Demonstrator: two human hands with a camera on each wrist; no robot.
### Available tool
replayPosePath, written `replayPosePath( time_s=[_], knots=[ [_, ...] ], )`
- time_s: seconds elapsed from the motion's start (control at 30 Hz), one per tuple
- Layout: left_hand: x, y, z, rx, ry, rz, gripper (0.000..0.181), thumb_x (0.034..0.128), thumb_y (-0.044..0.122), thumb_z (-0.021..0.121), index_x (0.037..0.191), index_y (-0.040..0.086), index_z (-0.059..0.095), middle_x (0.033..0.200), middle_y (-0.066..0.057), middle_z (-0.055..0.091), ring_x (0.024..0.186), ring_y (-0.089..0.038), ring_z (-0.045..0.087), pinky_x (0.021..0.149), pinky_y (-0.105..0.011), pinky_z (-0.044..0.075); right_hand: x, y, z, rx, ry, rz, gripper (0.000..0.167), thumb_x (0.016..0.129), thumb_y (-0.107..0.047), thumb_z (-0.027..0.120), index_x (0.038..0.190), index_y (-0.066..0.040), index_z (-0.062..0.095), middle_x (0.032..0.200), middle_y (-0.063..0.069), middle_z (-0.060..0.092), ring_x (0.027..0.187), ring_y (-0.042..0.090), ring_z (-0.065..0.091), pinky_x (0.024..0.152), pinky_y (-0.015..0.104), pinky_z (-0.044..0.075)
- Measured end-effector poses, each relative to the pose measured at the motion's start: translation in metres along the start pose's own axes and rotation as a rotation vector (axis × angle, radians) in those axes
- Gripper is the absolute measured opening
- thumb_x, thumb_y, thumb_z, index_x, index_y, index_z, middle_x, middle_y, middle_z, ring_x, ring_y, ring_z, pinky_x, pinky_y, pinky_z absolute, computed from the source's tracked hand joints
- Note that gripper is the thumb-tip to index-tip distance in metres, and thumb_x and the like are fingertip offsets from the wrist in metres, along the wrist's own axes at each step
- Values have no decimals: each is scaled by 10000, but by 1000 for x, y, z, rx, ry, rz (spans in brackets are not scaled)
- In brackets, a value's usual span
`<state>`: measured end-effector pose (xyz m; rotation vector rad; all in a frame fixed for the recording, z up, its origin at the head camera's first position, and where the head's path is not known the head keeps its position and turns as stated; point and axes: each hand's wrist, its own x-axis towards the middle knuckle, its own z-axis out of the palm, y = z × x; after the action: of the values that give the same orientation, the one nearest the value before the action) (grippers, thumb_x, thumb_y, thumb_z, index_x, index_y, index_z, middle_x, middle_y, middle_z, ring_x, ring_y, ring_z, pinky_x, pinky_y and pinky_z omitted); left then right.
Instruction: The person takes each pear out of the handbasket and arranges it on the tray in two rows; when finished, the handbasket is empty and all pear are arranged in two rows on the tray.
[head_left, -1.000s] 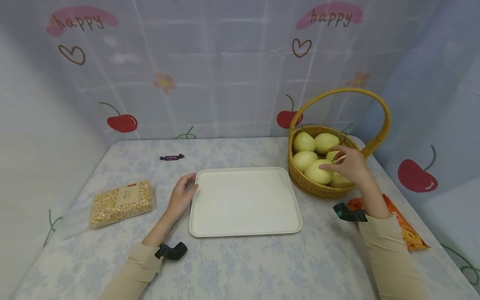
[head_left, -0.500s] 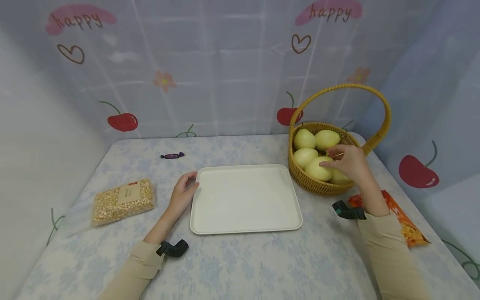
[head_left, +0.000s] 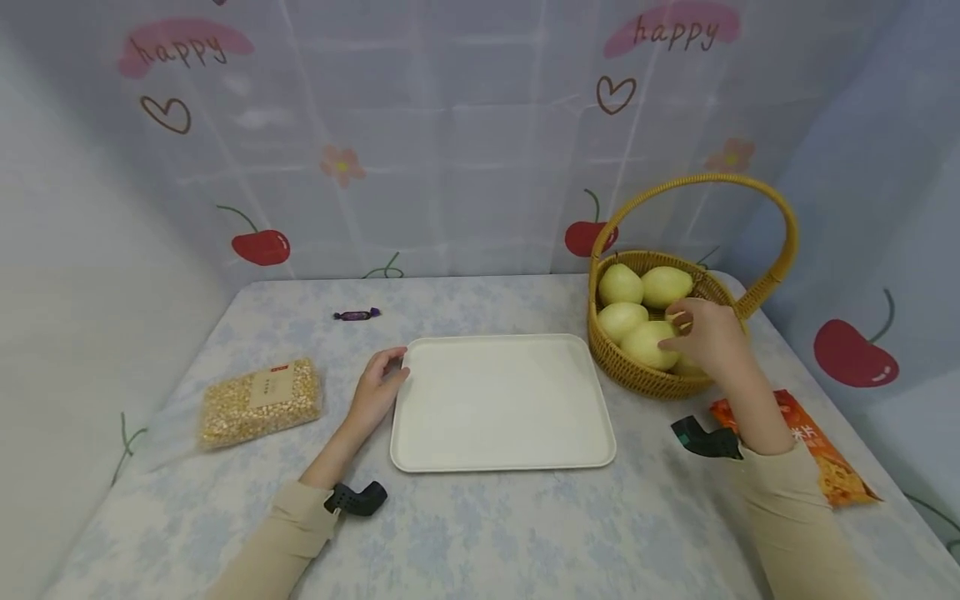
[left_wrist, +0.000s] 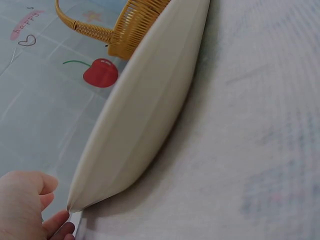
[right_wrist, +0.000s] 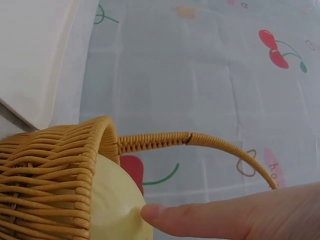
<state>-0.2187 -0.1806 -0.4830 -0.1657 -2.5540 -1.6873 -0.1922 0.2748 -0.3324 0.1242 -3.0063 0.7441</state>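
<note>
While our left hand (head_left: 375, 395) touches the left edge of the tray (head_left: 502, 403), loosely spread, our right hand (head_left: 712, 337) bends over the basket (head_left: 639, 377), thumb on a pear (head_left: 645, 346) inside, grip unclear.

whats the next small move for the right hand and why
Probably firm the right hand round the front pear and lift gently: its thumb touches that pear, other pears sit close by in the basket, and the left hand is at the tray's edge.
</note>
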Motion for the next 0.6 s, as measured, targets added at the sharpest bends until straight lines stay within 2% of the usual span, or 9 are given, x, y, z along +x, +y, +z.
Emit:
replayPosePath(
  time_s=[0.13,0.23,0.43,0.53,0.6],
  knots=[
    [0,0,-2,11,0,10,390,968,171,539,1338,52,503,1371,-120,480,1297,-274,423,1097,-448,299,0,-3,-1,-28,-98,-15,604,813,-126,736,1293,124,468,1217,377,530,1087,494,517,871,575,445],
    [0,2,-2,12,9,16,389,969,165,538,1336,42,503,1366,-133,481,1290,-281,425,1096,-452,297,3,-3,0,-30,-142,-29,721,814,-158,738,1368,131,378,1275,395,474,1143,515,470,925,605,410],
    [-1,3,-2,-4,-7,0,417,972,167,540,1355,14,484,1393,-165,457,1305,-299,407,1098,-462,281,13,13,9,71,-240,-5,944,802,-320,762,1471,71,222,1401,396,346,1241,533,382,960,620,387],
    [-1,2,0,-5,-1,3,416,966,162,552,1349,13,491,1383,-170,466,1299,-299,413,1095,-456,284,17,20,12,113,-265,-31,993,784,-386,771,1481,50,214,1404,366,367,1239,509,408,959,603,399],
    [0,2,2,3,3,4,403,964,158,554,1341,24,501,1367,-161,478,1289,-288,423,1089,-444,292,18,23,13,138,-267,-42,996,777,-378,779,1485,35,213,1400,353,383,1240,497,416,963,597,399]
  ],
)
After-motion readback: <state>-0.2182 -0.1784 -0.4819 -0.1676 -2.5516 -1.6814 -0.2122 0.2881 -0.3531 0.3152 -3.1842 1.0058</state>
